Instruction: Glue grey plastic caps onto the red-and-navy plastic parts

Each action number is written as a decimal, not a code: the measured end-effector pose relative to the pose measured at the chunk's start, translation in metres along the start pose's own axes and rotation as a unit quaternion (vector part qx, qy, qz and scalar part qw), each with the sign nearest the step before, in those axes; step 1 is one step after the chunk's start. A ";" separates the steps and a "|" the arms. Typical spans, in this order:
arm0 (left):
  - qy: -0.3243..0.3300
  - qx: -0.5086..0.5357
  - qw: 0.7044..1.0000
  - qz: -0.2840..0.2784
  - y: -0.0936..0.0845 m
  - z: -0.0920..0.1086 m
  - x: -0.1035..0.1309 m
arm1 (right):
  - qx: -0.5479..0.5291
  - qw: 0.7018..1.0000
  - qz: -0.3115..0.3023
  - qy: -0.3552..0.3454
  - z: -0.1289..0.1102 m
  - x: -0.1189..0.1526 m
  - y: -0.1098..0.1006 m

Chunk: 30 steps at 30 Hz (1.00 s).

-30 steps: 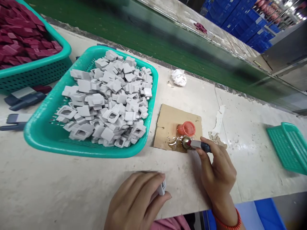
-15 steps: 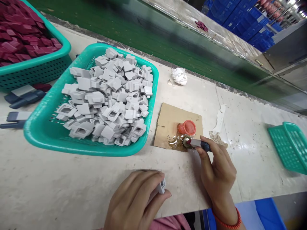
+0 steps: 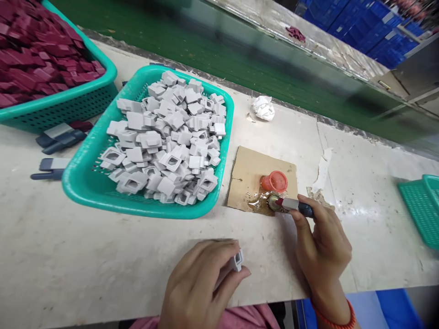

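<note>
My left hand (image 3: 206,278) pinches a small grey hollow plastic part (image 3: 238,259) between thumb and fingers, its square opening facing right. In my right hand (image 3: 320,237) is a plastic piece with a maroon tip, grey middle and dark blue end (image 3: 291,204). Its maroon tip is at a small round metal cap (image 3: 274,202), which lies on a piece of cardboard (image 3: 248,169) amid a shiny wet brown patch. Just behind the metal cap sits a small red cup (image 3: 277,182), tilted on the cardboard.
A green basket (image 3: 137,208) full of grey parts stands left of the cardboard, beside another basket (image 3: 103,93) of maroon parts. Dark blue and grey pieces (image 3: 51,169) lie at left. Crumpled white paper (image 3: 263,108) lies behind; another green basket (image 3: 418,214) stands at right.
The whole view has shifted, so the things appear farther right. Both hands keep their grips, and the maroon tip stays at the metal cap.
</note>
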<state>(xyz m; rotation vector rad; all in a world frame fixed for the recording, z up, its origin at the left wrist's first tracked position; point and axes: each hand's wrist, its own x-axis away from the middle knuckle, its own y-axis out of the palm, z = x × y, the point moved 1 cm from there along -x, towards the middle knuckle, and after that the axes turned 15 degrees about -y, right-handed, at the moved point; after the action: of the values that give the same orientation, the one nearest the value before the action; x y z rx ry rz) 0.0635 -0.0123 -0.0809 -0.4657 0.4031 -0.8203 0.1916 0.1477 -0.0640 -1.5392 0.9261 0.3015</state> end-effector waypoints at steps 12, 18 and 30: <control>-0.028 0.025 0.998 -0.045 -0.002 0.007 -0.003 | -0.213 0.943 0.053 0.251 0.000 0.009 -0.005; -0.007 -0.014 0.999 -0.035 -0.001 0.007 -0.009 | -0.188 0.959 0.029 0.209 0.005 0.014 -0.009; -0.038 0.000 0.998 -0.043 -0.002 0.006 -0.009 | -0.183 0.966 0.025 0.182 0.006 0.009 -0.011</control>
<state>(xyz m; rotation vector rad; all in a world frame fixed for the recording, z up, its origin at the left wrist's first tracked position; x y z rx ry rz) 0.0595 -0.0053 -0.0733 -0.5155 0.3157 -0.8824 0.2072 0.1491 -0.0637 -1.9542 1.2491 0.2381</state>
